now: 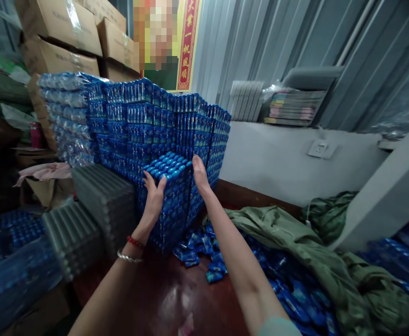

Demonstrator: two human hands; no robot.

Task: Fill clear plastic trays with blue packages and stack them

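My left hand (153,190) and my right hand (199,173) press on opposite sides of a block of small blue containers (169,166) with shiny rounded tops. The block forms the top of a near column of the same containers. On its left side, the left thumb lies at the front corner and the fingers curve along the edge. Along the right side, the fingers of the right hand point upward, partly hidden behind the thumb. Taller stacks of blue containers (148,112) rise directly behind the block.
Grey ribbed trays (102,196) stand in piles left of the column. Loose blue packs (200,247) lie on the dark red surface, beside a crumpled green sack (277,228). Plastic-wrapped stacks (69,112) and cardboard boxes (64,28) are at the back left. A white ledge (267,154) runs behind.
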